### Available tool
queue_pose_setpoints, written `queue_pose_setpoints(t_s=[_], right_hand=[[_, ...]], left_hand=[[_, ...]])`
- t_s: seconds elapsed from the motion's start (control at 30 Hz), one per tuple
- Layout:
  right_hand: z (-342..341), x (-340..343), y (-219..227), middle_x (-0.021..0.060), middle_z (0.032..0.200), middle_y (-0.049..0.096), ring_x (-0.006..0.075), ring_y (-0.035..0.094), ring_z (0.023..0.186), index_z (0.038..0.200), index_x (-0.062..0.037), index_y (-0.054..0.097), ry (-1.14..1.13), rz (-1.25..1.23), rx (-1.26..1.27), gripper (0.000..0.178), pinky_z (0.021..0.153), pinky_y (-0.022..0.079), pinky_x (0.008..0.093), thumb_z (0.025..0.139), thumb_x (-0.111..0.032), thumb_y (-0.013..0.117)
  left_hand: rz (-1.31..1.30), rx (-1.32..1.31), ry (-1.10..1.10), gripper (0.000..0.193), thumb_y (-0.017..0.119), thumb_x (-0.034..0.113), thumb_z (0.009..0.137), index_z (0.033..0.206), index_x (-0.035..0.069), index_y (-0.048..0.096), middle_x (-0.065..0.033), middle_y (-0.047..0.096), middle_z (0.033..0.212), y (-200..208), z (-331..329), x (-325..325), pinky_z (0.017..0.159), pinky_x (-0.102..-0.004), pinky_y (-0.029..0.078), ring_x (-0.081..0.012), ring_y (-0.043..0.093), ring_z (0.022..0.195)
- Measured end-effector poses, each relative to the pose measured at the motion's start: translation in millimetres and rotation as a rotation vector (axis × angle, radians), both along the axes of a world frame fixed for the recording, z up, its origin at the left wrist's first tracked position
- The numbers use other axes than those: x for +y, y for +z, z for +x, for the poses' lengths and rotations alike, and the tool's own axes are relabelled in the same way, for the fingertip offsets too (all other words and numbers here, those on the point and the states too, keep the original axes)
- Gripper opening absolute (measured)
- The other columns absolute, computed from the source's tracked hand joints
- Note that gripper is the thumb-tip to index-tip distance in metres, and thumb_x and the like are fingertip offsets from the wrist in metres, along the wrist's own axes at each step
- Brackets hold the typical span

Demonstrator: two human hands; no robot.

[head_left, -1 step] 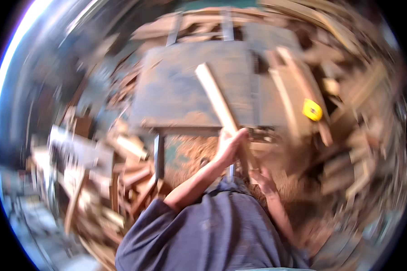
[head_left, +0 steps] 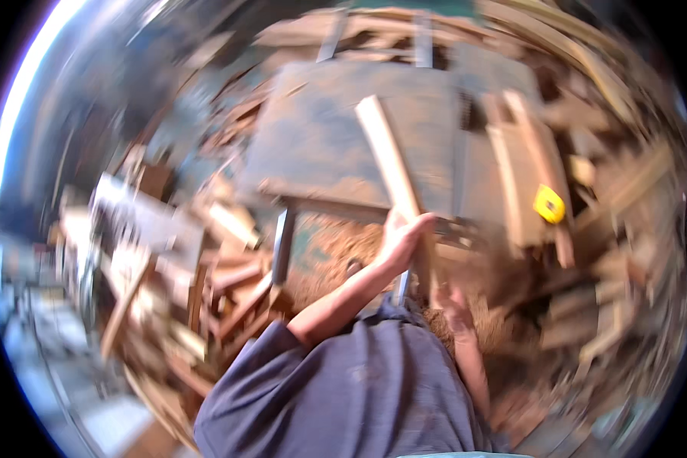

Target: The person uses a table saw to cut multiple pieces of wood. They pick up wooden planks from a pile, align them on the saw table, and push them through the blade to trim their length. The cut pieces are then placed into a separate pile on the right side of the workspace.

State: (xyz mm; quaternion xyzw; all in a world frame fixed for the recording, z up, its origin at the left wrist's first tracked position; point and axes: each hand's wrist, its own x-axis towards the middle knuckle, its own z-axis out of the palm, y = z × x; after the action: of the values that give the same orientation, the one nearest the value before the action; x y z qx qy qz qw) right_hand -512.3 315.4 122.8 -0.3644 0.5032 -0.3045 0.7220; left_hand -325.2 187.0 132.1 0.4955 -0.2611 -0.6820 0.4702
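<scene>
Two hands at one wooden strip, one tabletop, one tape measure

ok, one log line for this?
left hand: gripping wood strip; right hand: near strip's lower end, contact unclear; strip: slanting over grey table; yellow tape measure: on boards, right
</scene>
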Motion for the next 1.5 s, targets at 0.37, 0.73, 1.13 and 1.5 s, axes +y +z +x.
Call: queue_pose_setpoints(t_s=[0.37,0.73,1.13,1.5], right_hand=[[12,-54,-37,0.0073,0.107,0.071,0.008,0.063,0.083,0.141,0.0009,0.058,-0.062,-0.097,0.291,0.045,0.07,0.053,0.024,0.103,-0.022,0.066],[68,-58,-51,0.0074,0.106,0.073,0.0084,0.064,0.081,0.134,0.0068,0.061,0.027,-0.03,0.359,0.039,0.072,0.055,0.0237,0.102,-0.014,0.065],[52,-34,-57,0.0068,0.104,0.07,0.0084,0.063,0.081,0.136,0.0049,0.06,-0.186,0.076,0.476,0.04,0.067,0.054,0.0232,0.099,-0.009,0.066],[86,-24,-57,0.0067,0.101,0.07,0.0088,0.062,0.078,0.138,0.0047,0.059,0.008,0.124,0.647,0.043,0.065,0.055,0.0237,0.099,-0.012,0.065]], left_hand=[[-0.085,-0.666,0.557,0.044,0.076,0.007,0.078,0.118,-0.002,0.06,-0.0062,0.066,0.09,20,367,97,0.069,-0.0313,0.056,-0.0153,0.064,0.075],[0.475,-1.2,0.749,0.048,0.079,0.025,0.071,0.11,-0.001,0.069,-0.0167,0.075,0.099,-72,501,137,0.085,-0.0388,0.057,-0.0262,0.072,0.091],[0.426,-1.862,0.687,0.051,0.064,0.041,0.093,0.127,0.004,0.065,-0.0199,0.058,0.139,-110,592,118,0.109,-0.0502,0.041,-0.0407,0.054,0.127],[0.565,-2.058,0.669,0.047,0.066,0.044,0.092,0.124,0.01,0.071,-0.0151,0.053,0.146,-104,663,128,0.109,-0.0507,0.043,-0.0363,0.048,0.136]])
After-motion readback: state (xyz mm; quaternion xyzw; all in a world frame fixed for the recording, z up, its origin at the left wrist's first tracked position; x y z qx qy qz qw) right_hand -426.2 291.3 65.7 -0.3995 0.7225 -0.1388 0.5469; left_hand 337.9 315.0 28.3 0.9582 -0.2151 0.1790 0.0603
